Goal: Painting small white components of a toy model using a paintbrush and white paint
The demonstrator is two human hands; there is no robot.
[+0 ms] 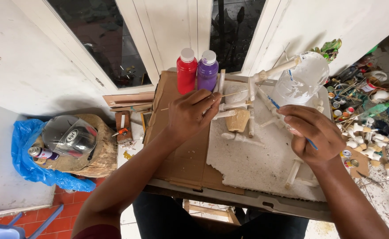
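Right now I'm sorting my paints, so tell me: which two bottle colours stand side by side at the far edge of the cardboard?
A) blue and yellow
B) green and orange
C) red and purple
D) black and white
C: a red bottle and a purple bottle, both with white caps, stand upright next to each other at the back of the cardboard, just beyond the left hand.

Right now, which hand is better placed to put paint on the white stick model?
Probably the right hand: it holds the blue paintbrush with its tip near the white paint cup. The left hand pinches a thin stick, steadying the white stick model.
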